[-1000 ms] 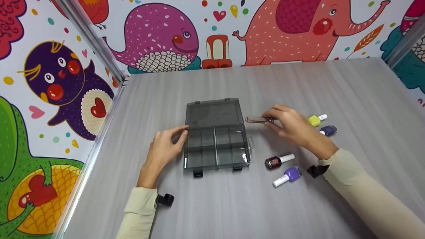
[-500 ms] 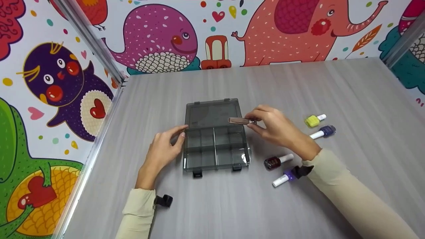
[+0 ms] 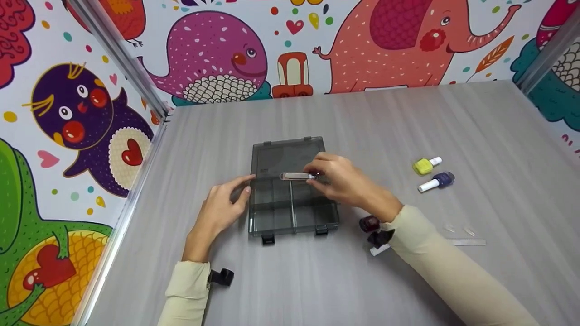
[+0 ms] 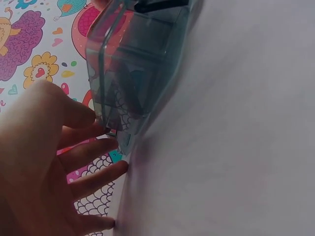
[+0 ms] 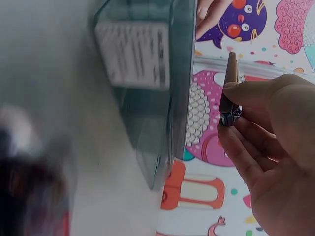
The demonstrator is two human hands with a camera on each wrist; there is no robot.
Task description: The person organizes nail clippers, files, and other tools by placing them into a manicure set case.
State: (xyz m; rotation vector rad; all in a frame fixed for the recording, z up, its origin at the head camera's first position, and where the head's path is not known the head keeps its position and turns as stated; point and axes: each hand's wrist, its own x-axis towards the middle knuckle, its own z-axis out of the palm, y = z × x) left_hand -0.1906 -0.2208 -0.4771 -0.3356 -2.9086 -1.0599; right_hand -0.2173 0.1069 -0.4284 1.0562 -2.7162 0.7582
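Note:
A smoky transparent divided storage box (image 3: 260, 222) lies with its lid (image 3: 281, 156) folded back on the table. My right hand (image 3: 340, 179) pinches a rose-coloured nail clipper (image 3: 292, 176) by its metal end, over the box near the hinge line. In the right wrist view, the thumb presses on the lever of the nail clipper (image 5: 229, 86), and fingers support it from below. My left hand (image 3: 217, 208) rests at the box's left side. In the left wrist view its fingers (image 4: 93, 150) are spread, with fingertips right at the box's corner.
Yellow (image 3: 423, 166) and dark blue (image 3: 442, 179) nail polish bottles lie to the right. Under the right wrist sit a dark red bottle (image 3: 369, 223) and a white cap (image 3: 379, 249), partly hidden. Small clear pieces (image 3: 470, 231) and a pale strip (image 3: 469, 242) lie beyond the right forearm.
My right hand has carried the nail clipper leftward, from beside the box to over it. The left hand keeps its place at the box's side. The small clear pieces and strip have come into view.

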